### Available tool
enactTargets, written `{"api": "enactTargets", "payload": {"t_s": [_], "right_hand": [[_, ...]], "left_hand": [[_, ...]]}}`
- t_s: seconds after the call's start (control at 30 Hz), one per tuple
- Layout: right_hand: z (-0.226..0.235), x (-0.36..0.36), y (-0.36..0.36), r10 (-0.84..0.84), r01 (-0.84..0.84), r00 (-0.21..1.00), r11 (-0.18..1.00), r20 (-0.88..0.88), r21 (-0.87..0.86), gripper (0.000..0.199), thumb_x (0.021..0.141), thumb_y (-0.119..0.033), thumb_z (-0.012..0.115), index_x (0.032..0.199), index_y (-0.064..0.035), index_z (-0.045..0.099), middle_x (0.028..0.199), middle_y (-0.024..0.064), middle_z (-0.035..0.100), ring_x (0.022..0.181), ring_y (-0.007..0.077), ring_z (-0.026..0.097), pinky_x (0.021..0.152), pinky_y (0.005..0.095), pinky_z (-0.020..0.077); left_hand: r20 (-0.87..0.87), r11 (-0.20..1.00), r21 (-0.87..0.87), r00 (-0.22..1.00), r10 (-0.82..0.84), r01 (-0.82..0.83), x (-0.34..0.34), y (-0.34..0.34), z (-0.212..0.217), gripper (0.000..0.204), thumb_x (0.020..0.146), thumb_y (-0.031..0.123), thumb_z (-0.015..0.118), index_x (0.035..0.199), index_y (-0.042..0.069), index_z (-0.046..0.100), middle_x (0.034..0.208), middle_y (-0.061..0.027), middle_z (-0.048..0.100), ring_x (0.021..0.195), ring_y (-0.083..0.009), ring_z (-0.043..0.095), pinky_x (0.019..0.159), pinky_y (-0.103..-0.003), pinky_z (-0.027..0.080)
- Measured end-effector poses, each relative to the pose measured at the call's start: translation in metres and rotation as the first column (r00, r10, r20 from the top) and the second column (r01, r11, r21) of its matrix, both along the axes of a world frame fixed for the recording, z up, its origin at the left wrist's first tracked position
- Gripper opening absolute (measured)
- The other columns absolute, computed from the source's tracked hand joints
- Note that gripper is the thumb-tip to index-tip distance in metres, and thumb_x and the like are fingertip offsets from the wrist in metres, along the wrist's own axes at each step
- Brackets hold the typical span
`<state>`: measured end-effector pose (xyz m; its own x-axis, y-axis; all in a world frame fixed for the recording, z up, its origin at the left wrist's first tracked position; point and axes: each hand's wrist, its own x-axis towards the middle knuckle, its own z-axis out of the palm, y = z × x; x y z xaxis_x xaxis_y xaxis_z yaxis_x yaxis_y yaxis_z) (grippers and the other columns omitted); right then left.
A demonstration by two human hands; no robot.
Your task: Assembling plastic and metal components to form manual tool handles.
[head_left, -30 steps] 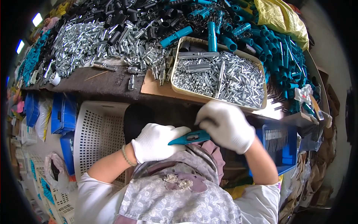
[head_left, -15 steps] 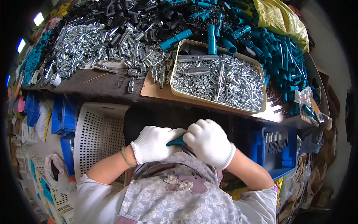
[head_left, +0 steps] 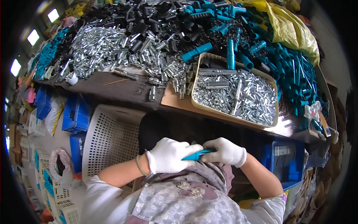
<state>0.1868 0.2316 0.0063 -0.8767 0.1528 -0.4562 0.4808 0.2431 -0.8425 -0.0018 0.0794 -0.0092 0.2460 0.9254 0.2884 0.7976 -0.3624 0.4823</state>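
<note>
In white gloves, both my hands are closed around one teal plastic tube-like part [head_left: 194, 155] in front of my lap. My left hand [head_left: 167, 155] grips its left end, and my right hand [head_left: 225, 152] closes over its right end. The part lies almost level between them, its ends hidden by the fingers. Beyond the hands, on the bench, a cream tray [head_left: 276, 112] holds many small metal pins, with a few longer metal tubes lying across them. A teal tube [head_left: 231, 54] leans at the tray's far rim.
Piles of silver metal fittings [head_left: 99, 48], black sleeves [head_left: 149, 26] and teal tubes [head_left: 291, 67] cover the bench. A yellow sack [head_left: 294, 30] lies at far right. Below the bench edge stand a white perforated basket [head_left: 112, 138] on my left and a blue bin [head_left: 287, 164] on my right.
My right hand has tilted and lowered, sliding outward, so more of the teal part shows between the hands. The whole view has shifted somewhat, with the bench appearing further right.
</note>
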Motion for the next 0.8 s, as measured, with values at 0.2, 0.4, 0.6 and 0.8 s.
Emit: {"api": "enactTargets", "payload": {"t_s": [0.2,0.4,0.6,0.8], "right_hand": [[0.0,-0.009,-0.001,-0.014,0.025,0.993,0.996,-0.119,0.091,0.033,0.084,-0.028,0.075,0.103,-0.0013,0.07,0.082,0.0144,0.069,0.071,0.0174,0.064,0.07,0.033,0.0527],[0.006,-0.015,-0.001,0.004,0.016,0.982,0.994,-0.189,0.105,0.038,0.082,-0.029,0.078,0.107,-0.0025,0.07,0.087,0.0161,0.071,0.077,0.0209,0.068,0.075,0.0335,0.0538],[0.005,-0.027,-0.001,0.037,-0.029,0.965,0.999,-0.259,0.036,0.034,0.082,-0.025,0.078,0.103,0.0001,0.069,0.085,0.016,0.07,0.076,0.021,0.067,0.073,0.0341,0.0528],[0.004,-0.001,0.002,-0.057,-0.001,0.972,0.969,-0.227,-0.247,0.06,0.091,-0.05,0.066,0.119,0.0025,0.06,0.102,0.0034,0.063,0.093,0.0132,0.058,0.084,0.0278,0.0458]], "left_hand": [[-0.07,0.998,0.064,0.997,0.03,-0.025,-0.004,0.001,0.008,0.041,0.083,0.036,0.069,0.118,0.015,0.063,0.067,-0.0043,0.057,0.054,-0.0237,0.062,0.049,-0.036,0.05],[-0.081,0.993,0.116,0.997,0.012,-0.002,-0.011,0.001,0.011,0.047,0.081,0.036,0.07,0.12,0.012,0.062,0.069,-0.004,0.057,0.055,-0.0218,0.062,0.048,-0.034,0.049],[-0.161,0.989,0.137,0.984,0.078,-0.056,-0.013,-0.011,0.023,0.051,0.078,0.036,0.073,0.121,0.011,0.064,0.071,-0.0016,0.059,0.058,-0.0192,0.063,0.05,-0.033,0.05],[-0.05,0.993,0.082,0.996,-0.079,0.083,-0.007,0.0,0.014,0.033,0.083,0.029,0.063,0.107,0.008,0.058,0.076,-0.01,0.062,0.063,-0.0288,0.066,0.052,-0.041,0.051]]}}
